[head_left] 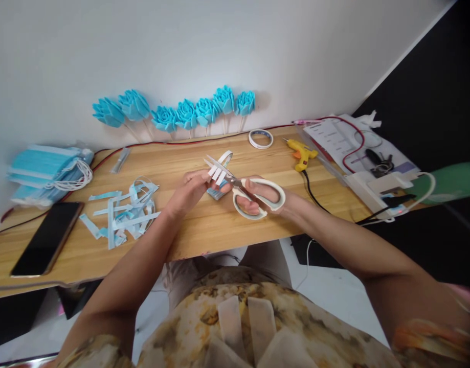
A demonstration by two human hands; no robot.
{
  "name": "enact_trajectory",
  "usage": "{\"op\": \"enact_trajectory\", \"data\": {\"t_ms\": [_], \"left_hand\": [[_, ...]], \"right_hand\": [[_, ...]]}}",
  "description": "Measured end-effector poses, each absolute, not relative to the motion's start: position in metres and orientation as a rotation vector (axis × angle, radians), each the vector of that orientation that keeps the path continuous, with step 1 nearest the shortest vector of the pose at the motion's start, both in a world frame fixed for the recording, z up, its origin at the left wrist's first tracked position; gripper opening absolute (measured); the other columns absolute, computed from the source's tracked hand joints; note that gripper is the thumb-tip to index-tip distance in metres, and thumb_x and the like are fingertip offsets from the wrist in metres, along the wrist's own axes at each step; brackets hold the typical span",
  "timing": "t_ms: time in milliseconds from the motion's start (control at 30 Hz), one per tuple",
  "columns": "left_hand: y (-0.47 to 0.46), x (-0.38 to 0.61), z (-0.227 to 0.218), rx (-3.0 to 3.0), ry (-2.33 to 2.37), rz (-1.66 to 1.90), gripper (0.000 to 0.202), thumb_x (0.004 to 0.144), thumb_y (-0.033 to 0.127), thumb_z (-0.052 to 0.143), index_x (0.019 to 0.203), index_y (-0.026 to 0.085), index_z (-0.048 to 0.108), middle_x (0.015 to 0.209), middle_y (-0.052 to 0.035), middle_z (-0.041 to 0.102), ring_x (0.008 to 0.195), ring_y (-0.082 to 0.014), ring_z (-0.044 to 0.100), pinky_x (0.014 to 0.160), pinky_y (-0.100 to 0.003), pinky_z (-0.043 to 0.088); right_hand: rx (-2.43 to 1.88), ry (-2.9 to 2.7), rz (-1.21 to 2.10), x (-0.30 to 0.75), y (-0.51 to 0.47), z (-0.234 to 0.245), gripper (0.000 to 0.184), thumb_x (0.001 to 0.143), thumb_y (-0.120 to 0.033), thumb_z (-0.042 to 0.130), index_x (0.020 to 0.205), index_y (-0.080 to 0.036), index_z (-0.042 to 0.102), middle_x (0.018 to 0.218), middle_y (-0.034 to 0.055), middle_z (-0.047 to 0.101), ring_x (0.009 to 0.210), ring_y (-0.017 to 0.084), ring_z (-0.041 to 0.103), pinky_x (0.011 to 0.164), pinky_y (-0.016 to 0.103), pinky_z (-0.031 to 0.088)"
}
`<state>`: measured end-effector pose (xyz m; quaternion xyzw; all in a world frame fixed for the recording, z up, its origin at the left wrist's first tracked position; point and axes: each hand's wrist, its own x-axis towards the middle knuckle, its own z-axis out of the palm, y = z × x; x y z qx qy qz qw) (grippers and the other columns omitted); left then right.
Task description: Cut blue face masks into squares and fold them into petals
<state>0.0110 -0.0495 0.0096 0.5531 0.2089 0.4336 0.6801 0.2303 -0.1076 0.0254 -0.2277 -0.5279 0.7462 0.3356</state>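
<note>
Left hand [196, 188]: near the middle of the table [198, 232]; thumb and fingers pinched together on a white strip [226, 159].
Right hand [263, 191]: right of the left hand; fingers and thumb through the handle loops, curled around the scissors [239, 183].
Scissors: at table centre, blades pointing far left, at the white strip; blades appear slightly parted.
White strip: at the left fingertips, its far end curled over; whether it is cut through cannot be told.
Blue piece [217, 194]: beneath the hands, partly hidden.
Left side: phone [46, 240] near; blue scraps [115, 217] to its right; stacked masks [43, 166] farther back.
Far edge: seven blue flowers [186, 113] on sticks against the wall [235, 41].
Right side: tape roll [261, 146], then yellow glue gun [304, 156]; power strip [367, 197] at far right.
</note>
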Motion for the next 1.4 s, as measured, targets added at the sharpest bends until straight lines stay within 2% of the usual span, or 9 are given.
{"op": "enact_trajectory", "data": {"t_ms": [167,267,367,567,667,800,933,1100,1400], "left_hand": [[-0.050,0.012,0.014,1.198,0.413,1.022,0.034,0.078,0.049,0.079,0.082,0.015,0.078,0.078,-0.0061,0.066,0.078,-0.0197,0.059,0.079,-0.032,0.048],[-0.052,0.011,0.016,1.262,0.536,1.017,0.027,0.083,0.044,0.078,0.087,0.018,0.080,0.079,-0.0042,0.069,0.075,-0.0168,0.061,0.077,-0.030,0.048],[-0.052,0.008,0.016,1.365,0.654,1.027,0.027,0.087,0.044,0.075,0.081,0.018,0.079,0.074,-0.0025,0.068,0.069,-0.0145,0.058,0.070,-0.027,0.045],[-0.049,0.009,0.018,1.310,0.772,1.102,0.030,0.079,0.044,0.081,0.068,0.018,0.073,0.064,-0.0014,0.065,0.059,-0.0128,0.055,0.063,-0.027,0.045],[-0.048,0.008,0.018,1.233,0.685,1.140,0.033,0.077,0.045,0.082,0.063,0.018,0.069,0.061,-0.0017,0.063,0.066,-0.0141,0.060,0.070,-0.027,0.048],[-0.047,0.007,0.018,1.140,0.657,1.080,0.039,0.075,0.049,0.085,0.065,0.014,0.071,0.060,-0.0027,0.065,0.056,-0.0116,0.057,0.057,-0.026,0.043],[-0.046,0.009,0.020,1.135,0.625,1.080,0.048,0.070,0.057,0.087,0.061,0.013,0.069,0.057,-0.0030,0.061,0.057,-0.0121,0.057,0.058,-0.026,0.044],[-0.045,0.010,0.016,1.173,0.549,1.038,0.051,0.078,0.062,0.079,0.064,0.014,0.070,0.056,-0.0020,0.058,0.058,-0.0127,0.057,0.060,-0.026,0.045],[-0.047,0.010,0.012,1.232,0.484,0.953,0.052,0.078,0.065,0.079,0.062,0.017,0.065,0.063,-0.0024,0.060,0.062,-0.0139,0.055,0.063,-0.029,0.044]], "right_hand": [[-0.611,-1.301,1.977,0.230,-0.108,0.029,0.061,0.082,-0.073,0.070,0.099,-0.014,0.068,0.062,-0.0079,0.046,0.043,0.003,0.031,0.036,0.017,0.029],[-0.647,-1.277,1.997,0.229,-0.109,0.032,0.061,0.080,-0.072,0.072,0.100,-0.014,0.068,0.062,-0.0078,0.046,0.043,0.003,0.032,0.036,0.016,0.028],[-0.670,-1.267,1.968,0.225,-0.112,0.033,0.064,0.080,-0.071,0.073,0.106,-0.013,0.069,0.060,-0.0084,0.047,0.042,0.003,0.032,0.035,0.016,0.027],[-0.842,-1.539,1.988,0.213,-0.121,0.040,0.059,0.077,-0.054,0.084,0.116,-0.011,0.071,0.069,-0.0051,0.056,0.049,0.004,0.046,0.042,0.017,0.034],[-0.809,-1.741,1.932,0.216,-0.123,0.042,0.066,0.080,-0.063,0.077,0.122,-0.012,0.068,0.076,-0.0041,0.055,0.056,0.004,0.045,0.048,0.017,0.035],[-0.778,-1.728,1.881,0.230,-0.120,0.038,0.076,0.078,-0.073,0.074,0.121,-0.011,0.064,0.079,-0.0029,0.052,0.061,0.006,0.044,0.052,0.020,0.036],[-0.722,-1.682,1.844,0.241,-0.120,0.034,0.072,0.086,-0.073,0.065,0.123,-0.011,0.060,0.078,-0.0021,0.052,0.061,0.008,0.045,0.055,0.023,0.038],[-0.651,-1.693,1.786,0.245,-0.121,0.031,0.064,0.093,-0.073,0.053,0.115,-0.013,0.060,0.075,-0.0026,0.050,0.060,0.009,0.043,0.054,0.023,0.035],[-0.560,-1.685,1.806,0.244,-0.118,0.029,0.059,0.097,-0.067,0.052,0.116,-0.012,0.063,0.074,-0.0028,0.052,0.057,0.007,0.044,0.051,0.021,0.037]]}}
